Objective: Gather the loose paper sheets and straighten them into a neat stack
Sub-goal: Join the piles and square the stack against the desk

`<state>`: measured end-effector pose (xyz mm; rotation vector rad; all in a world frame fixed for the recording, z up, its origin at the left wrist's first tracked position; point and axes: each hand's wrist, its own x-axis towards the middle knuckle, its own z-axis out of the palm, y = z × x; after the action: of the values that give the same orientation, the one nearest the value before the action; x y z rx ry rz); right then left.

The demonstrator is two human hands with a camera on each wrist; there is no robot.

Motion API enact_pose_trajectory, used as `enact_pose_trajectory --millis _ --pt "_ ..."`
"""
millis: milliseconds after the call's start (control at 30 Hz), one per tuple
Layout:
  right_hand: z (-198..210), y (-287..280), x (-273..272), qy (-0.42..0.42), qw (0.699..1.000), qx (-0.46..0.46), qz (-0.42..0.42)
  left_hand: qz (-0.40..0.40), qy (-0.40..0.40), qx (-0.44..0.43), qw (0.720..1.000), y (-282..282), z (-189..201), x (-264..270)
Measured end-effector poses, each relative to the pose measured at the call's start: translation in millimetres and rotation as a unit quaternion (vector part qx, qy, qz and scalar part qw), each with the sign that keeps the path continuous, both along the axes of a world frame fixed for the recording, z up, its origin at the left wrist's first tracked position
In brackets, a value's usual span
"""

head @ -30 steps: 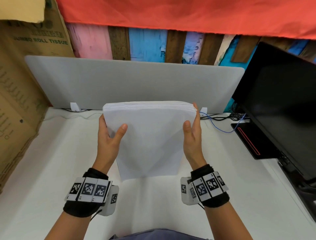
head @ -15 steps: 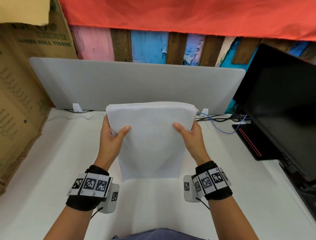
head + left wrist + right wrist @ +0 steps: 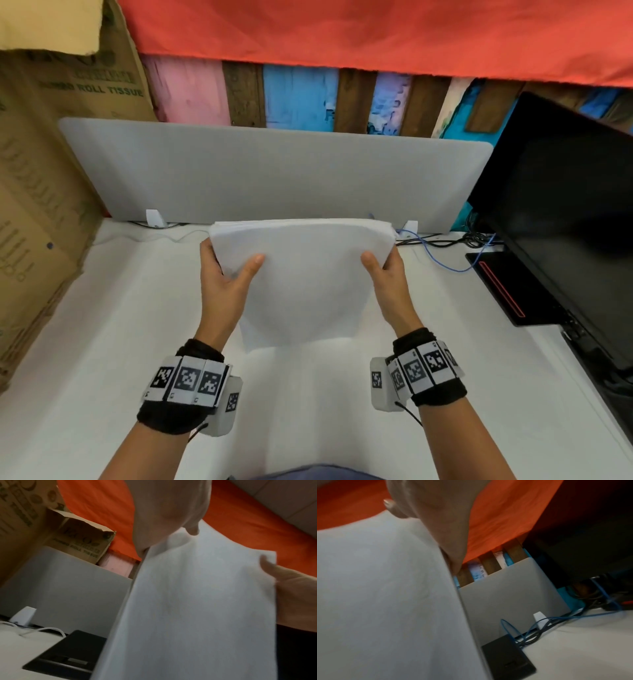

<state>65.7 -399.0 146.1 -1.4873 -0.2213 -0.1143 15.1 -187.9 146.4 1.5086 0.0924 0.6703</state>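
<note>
Paper stack (image 3: 301,284) was upright over the white desk (image 3: 102,342), mid-scene, lower edge at or just above the surface; couldn't tell if touching. My left hand (image 3: 224,277) gripped its left side, right hand (image 3: 387,274) its right, thumbs on the near face. Sheets looked gathered; I judged this the squaring step. Next: tap the lower edge down, loosen grip slightly so sheets settle.

Grey divider (image 3: 274,171), black monitor (image 3: 565,212), cardboard boxes (image 3: 30,205), blue cable (image 3: 442,260).
</note>
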Motion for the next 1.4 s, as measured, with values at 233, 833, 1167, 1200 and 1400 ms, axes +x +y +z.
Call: enact_pose_trajectory --millis 233,833,1167,1200,1400 --pt "7.6 8.8 2.5 -0.042 0.998 0.045 0.000 -0.010 -0.005 -0.008 1.000 4.9 1.5 8.1" --pt "-18.5 -7.7 -5.4 -0.033 0.990 0.108 -0.087 -0.030 0.039 -0.012 0.999 15.3 -10.6 15.7" --pt "-7.8 -11.8 -1.2 -0.043 0.981 0.162 -0.095 -0.024 0.038 -0.010 0.999 13.4 -10.5 15.2" --pt "-7.8 -12.2 -0.8 -0.038 0.982 0.156 -0.097 -0.024 0.036 -0.008 0.999 13.5 -10.7 15.6" --pt "2.5 -12.7 -3.8 -0.034 0.986 0.132 -0.097 -0.033 0.035 -0.002 0.999 15.7 -12.6 15.4"
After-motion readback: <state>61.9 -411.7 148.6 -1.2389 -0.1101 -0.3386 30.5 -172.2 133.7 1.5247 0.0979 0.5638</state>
